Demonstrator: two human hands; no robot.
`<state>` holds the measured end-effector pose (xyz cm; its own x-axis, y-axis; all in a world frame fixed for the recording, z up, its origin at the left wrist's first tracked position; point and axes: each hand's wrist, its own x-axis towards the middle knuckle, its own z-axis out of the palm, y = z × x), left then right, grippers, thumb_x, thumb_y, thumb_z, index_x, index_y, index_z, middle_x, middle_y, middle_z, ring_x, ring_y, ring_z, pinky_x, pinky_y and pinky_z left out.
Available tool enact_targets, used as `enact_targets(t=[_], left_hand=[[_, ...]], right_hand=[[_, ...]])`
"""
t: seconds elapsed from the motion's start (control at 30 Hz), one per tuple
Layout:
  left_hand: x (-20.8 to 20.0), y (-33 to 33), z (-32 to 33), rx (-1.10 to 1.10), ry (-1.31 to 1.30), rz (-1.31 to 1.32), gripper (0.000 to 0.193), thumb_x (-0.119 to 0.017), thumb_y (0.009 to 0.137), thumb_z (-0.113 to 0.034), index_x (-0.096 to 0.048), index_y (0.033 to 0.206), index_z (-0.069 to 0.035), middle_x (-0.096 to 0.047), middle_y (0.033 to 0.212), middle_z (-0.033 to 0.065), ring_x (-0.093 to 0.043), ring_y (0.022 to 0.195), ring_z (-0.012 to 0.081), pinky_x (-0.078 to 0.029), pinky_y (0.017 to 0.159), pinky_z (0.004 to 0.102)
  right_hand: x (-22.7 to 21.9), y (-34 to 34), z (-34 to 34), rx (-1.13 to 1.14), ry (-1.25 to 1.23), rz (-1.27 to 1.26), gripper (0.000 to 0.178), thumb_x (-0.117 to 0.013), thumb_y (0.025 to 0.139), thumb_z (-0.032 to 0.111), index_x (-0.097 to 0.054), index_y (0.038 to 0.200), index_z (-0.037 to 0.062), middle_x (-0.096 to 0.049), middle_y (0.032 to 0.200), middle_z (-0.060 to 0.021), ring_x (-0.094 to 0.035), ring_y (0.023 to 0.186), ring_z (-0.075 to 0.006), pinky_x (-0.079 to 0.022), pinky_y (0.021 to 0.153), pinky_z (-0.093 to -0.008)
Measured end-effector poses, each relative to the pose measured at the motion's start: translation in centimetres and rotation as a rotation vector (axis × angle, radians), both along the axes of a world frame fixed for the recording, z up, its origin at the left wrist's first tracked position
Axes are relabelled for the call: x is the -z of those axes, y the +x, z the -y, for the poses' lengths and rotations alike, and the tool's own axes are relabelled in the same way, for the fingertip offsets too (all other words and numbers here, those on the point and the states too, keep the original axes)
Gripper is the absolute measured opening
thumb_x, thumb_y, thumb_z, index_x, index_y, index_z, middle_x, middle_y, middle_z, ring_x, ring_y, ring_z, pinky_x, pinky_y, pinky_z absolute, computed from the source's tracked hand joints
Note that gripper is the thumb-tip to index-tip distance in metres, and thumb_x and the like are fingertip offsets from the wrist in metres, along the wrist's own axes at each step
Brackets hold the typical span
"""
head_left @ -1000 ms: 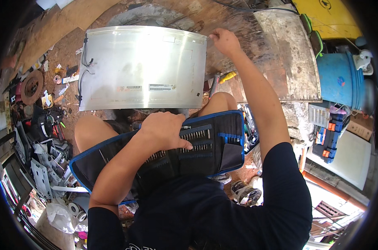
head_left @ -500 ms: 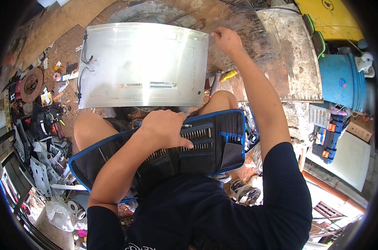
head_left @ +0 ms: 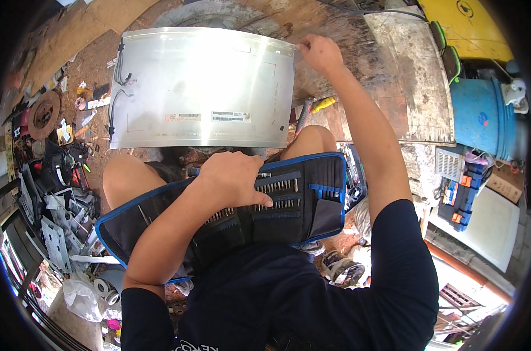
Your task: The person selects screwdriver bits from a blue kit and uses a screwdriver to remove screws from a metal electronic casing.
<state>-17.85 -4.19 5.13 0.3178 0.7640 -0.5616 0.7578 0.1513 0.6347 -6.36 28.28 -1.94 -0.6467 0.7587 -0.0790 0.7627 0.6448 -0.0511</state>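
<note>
A large silvery display panel [head_left: 177, 76], seen from its metal back, stands beyond my knees, with thin cables at its left edge and pale labels low on its face. My right hand [head_left: 321, 54] pinches the panel's top right corner, arm stretched out. Across my lap lies an unrolled black tool pouch [head_left: 312, 213] with blue trim, holding rows of small screwdriver bits [head_left: 280, 205]. My left hand [head_left: 227, 180] is closed over the pouch's far edge, thumb on top, other fingers mostly hidden. A screwdriver [head_left: 193, 172] with a blue handle runs beneath this hand.
Metal scraps and loose parts [head_left: 55, 234] crowd the left side. A worn wooden board [head_left: 406, 88] lies at the right, with a yellow-handled tool [head_left: 324, 105] near my knee. Farther right are a blue barrel [head_left: 482, 114] and an orange-latched toolbox [head_left: 461, 196].
The panel has shifted slightly away from my lap and a little to the right, my right hand moving with its corner. My left hand and the pouch stay nearly still.
</note>
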Motion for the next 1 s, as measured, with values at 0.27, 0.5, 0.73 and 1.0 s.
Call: enact_targets(t=[0.27,0.5,0.73,1.0], left_hand=[[0.0,0.0,0.0,0.004,-0.006,-0.010,0.070,-0.076,0.070,-0.063,-0.063,0.107,-0.004,-0.071,0.099,0.0188,-0.066,0.101,0.0384,-0.052,0.088,0.0470],[-0.1,0.0,-0.1,0.014,-0.021,-0.019,0.071,-0.075,0.071,-0.063,-0.062,0.108,-0.004,-0.070,0.101,0.0189,-0.066,0.103,0.0379,-0.052,0.088,0.0470],[-0.4,-0.2,-0.2,0.010,0.012,-0.011,0.070,-0.076,0.074,-0.059,-0.065,0.110,0.000,-0.072,0.099,0.0209,-0.069,0.098,0.0367,-0.055,0.087,0.0446],[0.5,-0.2,0.6,-0.077,0.016,0.029,0.050,-0.072,0.082,-0.047,-0.065,0.111,-0.007,-0.071,0.098,0.0179,-0.067,0.099,0.0373,-0.052,0.087,0.0470]], right_hand=[[0.9,0.4,-0.7,-0.149,0.055,-0.032,0.022,-0.063,0.090,0.026,-0.071,0.101,0.0088,-0.071,0.101,-0.0177,-0.067,0.096,-0.0380,-0.052,0.086,-0.0491],[0.9,0.6,-0.8,-0.123,-0.006,-0.057,0.020,-0.063,0.090,0.024,-0.071,0.102,0.0100,-0.071,0.102,-0.0166,-0.066,0.097,-0.0383,-0.052,0.087,-0.0484],[1.3,0.5,-1.0,-0.159,0.011,-0.062,0.021,-0.064,0.088,0.022,-0.071,0.104,0.0105,-0.071,0.102,-0.0177,-0.066,0.098,-0.0392,-0.052,0.088,-0.0483],[-1.7,3.1,3.1,0.137,-0.376,-0.601,0.015,-0.073,0.087,0.011,-0.071,0.098,0.0013,-0.074,0.092,-0.0079,-0.069,0.084,-0.0145,-0.054,0.076,-0.0289]])
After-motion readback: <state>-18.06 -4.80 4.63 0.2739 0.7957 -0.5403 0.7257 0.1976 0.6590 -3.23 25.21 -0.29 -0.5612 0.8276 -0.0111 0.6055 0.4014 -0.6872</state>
